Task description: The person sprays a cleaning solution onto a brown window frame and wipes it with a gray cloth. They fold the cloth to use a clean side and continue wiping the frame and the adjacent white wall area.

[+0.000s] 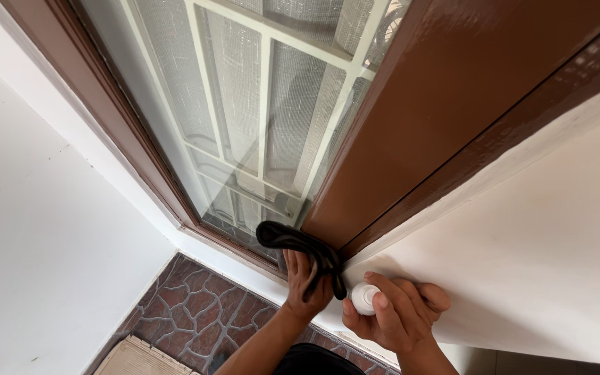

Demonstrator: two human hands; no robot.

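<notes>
Wiping is being carried out at the foot of the brown door frame (446,132): a black cloth (300,244) is being pressed there by the closed left hand (305,285). Beside the frame's base, a white bottle cap (365,298) is being gripped by the right hand (397,316). Most of the frame appears untouched.

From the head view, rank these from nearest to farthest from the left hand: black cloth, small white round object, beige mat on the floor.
1. Black cloth: gripped in the left hand, against the brown door frame.
2. Small white round object: just right, in the right hand.
3. Beige mat: lower left, on the stone-patterned floor.
</notes>
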